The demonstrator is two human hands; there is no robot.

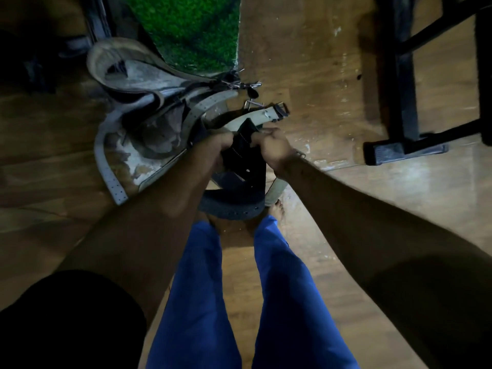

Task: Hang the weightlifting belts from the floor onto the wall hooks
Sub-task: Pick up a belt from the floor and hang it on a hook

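A black weightlifting belt point(241, 166) with rows of holes hangs in a loop above my feet. My left hand point(213, 147) and my right hand point(274, 147) both grip its upper end, one on each side. A pale strap with a dark metal buckle point(281, 111) sticks out just beyond my hands. To the left, a pile of worn grey belts point(138, 115) lies on the wooden floor, one with a punched strap end point(114, 182). No wall hooks are in view.
Green artificial turf point(191, 30) lies beyond the pile. A black metal equipment frame point(404, 102) stands on the floor at the right. Dark gear sits at the far left. My blue trouser legs point(239, 288) and bare feet are below the belt.
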